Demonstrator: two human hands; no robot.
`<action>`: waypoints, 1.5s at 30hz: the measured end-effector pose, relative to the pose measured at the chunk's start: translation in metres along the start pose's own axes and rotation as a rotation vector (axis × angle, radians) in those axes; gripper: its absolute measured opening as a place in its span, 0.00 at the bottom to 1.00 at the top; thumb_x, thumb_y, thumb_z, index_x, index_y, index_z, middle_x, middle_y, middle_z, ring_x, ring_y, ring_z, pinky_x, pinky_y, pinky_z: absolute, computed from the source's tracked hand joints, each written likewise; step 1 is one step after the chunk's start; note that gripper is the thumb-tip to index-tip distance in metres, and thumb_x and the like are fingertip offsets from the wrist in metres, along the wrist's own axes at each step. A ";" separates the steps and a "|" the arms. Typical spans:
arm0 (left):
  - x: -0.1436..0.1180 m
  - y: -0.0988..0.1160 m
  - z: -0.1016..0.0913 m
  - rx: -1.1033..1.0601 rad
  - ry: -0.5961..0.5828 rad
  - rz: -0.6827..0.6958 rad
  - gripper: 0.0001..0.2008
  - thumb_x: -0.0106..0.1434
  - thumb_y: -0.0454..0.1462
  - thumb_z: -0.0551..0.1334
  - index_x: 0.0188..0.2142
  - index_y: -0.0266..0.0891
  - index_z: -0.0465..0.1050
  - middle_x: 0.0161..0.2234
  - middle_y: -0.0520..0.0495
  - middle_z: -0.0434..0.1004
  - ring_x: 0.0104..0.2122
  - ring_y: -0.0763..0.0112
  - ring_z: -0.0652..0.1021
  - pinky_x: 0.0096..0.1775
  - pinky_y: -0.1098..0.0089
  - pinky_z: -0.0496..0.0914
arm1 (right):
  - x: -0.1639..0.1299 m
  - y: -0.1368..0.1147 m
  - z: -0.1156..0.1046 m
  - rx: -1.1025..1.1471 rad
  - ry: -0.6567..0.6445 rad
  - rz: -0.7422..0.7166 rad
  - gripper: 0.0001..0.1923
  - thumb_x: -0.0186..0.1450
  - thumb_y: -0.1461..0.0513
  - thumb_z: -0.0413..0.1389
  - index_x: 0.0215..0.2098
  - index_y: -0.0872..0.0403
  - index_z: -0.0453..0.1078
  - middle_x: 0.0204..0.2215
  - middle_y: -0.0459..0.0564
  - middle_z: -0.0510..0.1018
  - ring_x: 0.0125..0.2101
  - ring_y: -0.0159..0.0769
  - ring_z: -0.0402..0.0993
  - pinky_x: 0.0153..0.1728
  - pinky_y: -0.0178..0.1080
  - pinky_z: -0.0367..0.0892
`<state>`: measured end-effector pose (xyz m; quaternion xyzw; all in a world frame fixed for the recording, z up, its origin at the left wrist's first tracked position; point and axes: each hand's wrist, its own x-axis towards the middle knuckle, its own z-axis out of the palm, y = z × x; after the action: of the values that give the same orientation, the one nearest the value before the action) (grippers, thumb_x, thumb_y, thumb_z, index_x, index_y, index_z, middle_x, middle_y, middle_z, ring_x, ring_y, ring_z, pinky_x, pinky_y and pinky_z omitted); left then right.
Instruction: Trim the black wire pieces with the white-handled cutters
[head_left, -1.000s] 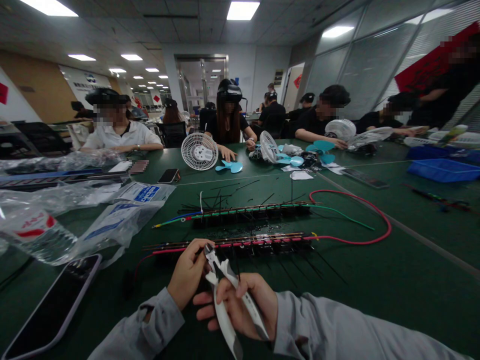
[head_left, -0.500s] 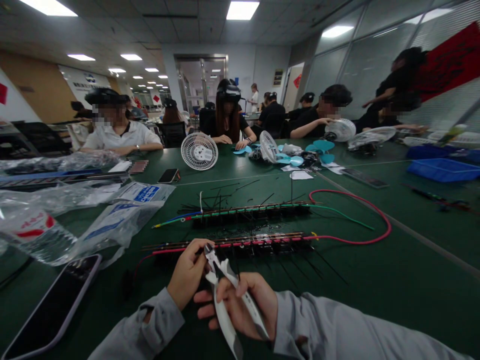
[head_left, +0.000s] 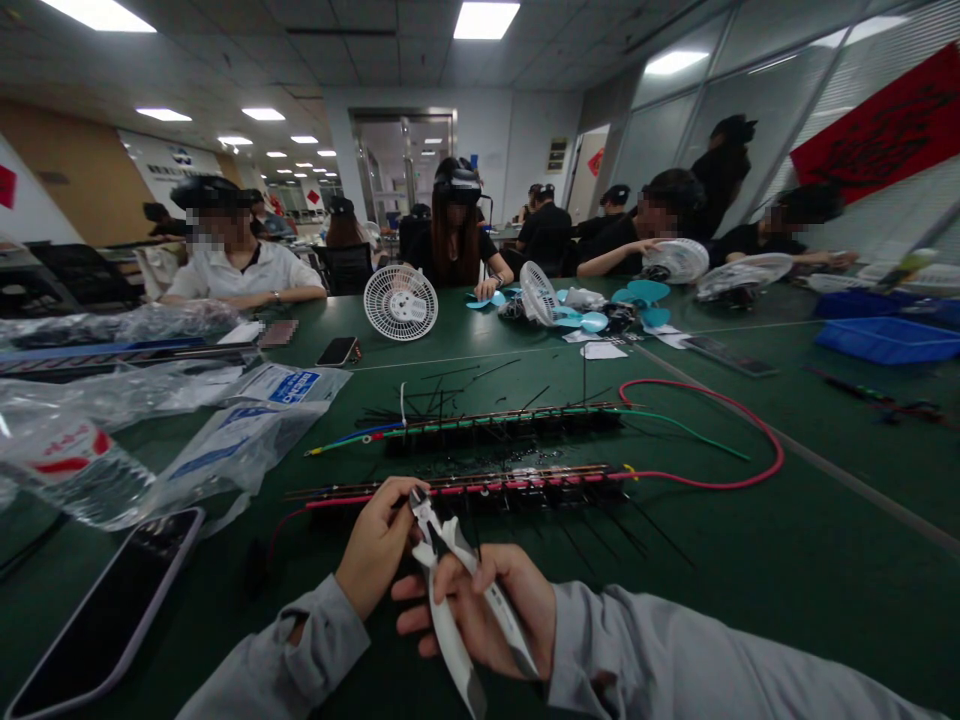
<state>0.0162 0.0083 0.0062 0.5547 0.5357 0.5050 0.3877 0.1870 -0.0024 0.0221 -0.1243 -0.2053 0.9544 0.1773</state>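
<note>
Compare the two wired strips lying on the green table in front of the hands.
The near strip carries pink wire running into a red loop; the far strip carries green wire, with blue at its left end. The left hand touches the near strip beside the cutters held by the right hand; the far strip lies untouched. Both lie parallel, with black ties sticking out.

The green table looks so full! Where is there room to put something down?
Bare green table lies right of the near wire strip, below the red wire loop. Another patch lies between the phone and the left hand. The left side is crowded with plastic bags; the far middle with fan parts.
</note>
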 end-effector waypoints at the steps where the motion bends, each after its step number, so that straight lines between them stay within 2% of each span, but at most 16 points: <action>1: 0.000 -0.001 0.000 0.003 -0.001 0.001 0.10 0.61 0.39 0.54 0.40 0.38 0.69 0.35 0.49 0.69 0.23 0.75 0.71 0.26 0.73 0.67 | 0.000 0.000 0.000 -0.004 0.001 0.000 0.16 0.46 0.61 0.47 0.29 0.62 0.70 0.45 0.59 0.69 0.41 0.42 0.68 0.44 0.44 0.57; 4: 0.000 -0.003 0.000 0.007 -0.006 -0.001 0.10 0.61 0.38 0.53 0.40 0.39 0.68 0.35 0.49 0.69 0.24 0.75 0.72 0.25 0.74 0.68 | 0.002 0.002 -0.003 -0.023 0.010 -0.009 0.15 0.47 0.62 0.47 0.28 0.62 0.70 0.43 0.59 0.69 0.39 0.40 0.69 0.41 0.42 0.59; 10: 0.001 -0.010 0.000 -0.014 -0.007 -0.008 0.10 0.62 0.39 0.54 0.41 0.38 0.68 0.37 0.48 0.68 0.23 0.75 0.72 0.23 0.75 0.67 | 0.005 0.005 -0.009 -0.031 0.050 -0.020 0.12 0.50 0.61 0.47 0.26 0.61 0.68 0.35 0.56 0.72 0.28 0.33 0.68 0.30 0.36 0.60; 17: 0.001 -0.009 0.000 -0.040 -0.006 -0.016 0.11 0.61 0.41 0.55 0.40 0.38 0.68 0.39 0.47 0.68 0.22 0.77 0.72 0.20 0.76 0.67 | 0.005 0.005 -0.007 -0.032 0.086 -0.020 0.14 0.52 0.58 0.47 0.21 0.62 0.66 0.28 0.54 0.70 0.25 0.32 0.67 0.26 0.37 0.61; 22: 0.001 -0.007 0.001 -0.046 -0.008 -0.011 0.11 0.61 0.41 0.55 0.40 0.38 0.68 0.38 0.47 0.68 0.21 0.77 0.72 0.19 0.76 0.67 | 0.005 0.003 -0.002 -0.072 0.154 0.008 0.14 0.52 0.58 0.46 0.18 0.61 0.64 0.26 0.53 0.69 0.22 0.31 0.66 0.23 0.36 0.61; 35: -0.001 -0.005 0.001 -0.043 -0.016 -0.005 0.10 0.61 0.40 0.55 0.39 0.38 0.68 0.38 0.47 0.68 0.21 0.78 0.72 0.18 0.77 0.66 | 0.004 0.000 0.003 -0.095 0.234 0.063 0.13 0.51 0.58 0.47 0.16 0.59 0.59 0.23 0.50 0.67 0.19 0.28 0.64 0.21 0.35 0.61; 45: 0.000 -0.006 0.002 -0.051 -0.019 -0.011 0.11 0.61 0.41 0.55 0.39 0.38 0.68 0.38 0.48 0.68 0.20 0.79 0.71 0.18 0.77 0.65 | 0.003 0.000 0.002 -0.093 0.221 0.039 0.13 0.53 0.58 0.46 0.16 0.59 0.58 0.23 0.51 0.67 0.19 0.29 0.64 0.21 0.36 0.61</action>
<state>0.0168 0.0094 0.0000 0.5466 0.5220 0.5109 0.4096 0.1834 -0.0015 0.0232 -0.2410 -0.2262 0.9275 0.1744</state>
